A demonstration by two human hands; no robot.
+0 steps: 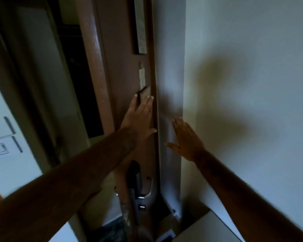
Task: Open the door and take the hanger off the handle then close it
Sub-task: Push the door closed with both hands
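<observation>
A brown wooden door [122,70] stands open and swung back near the white wall, so I see it almost edge-on. My left hand [138,116] lies flat and open against the door face, fingers up near a small card holder. My right hand [187,138] is open with fingers together, flat by the white wall corner just right of the door. Below my hands the metal lever handle [145,191] and its dark lock plate [134,179] show on the door. I cannot make out a hanger on the handle.
A framed notice [140,25] and a small paper slip [142,77] are fixed to the door above my left hand. Wall switches [2,137] sit at the far left. A dark doorway opening [80,75] lies left of the door. The white wall [243,84] fills the right.
</observation>
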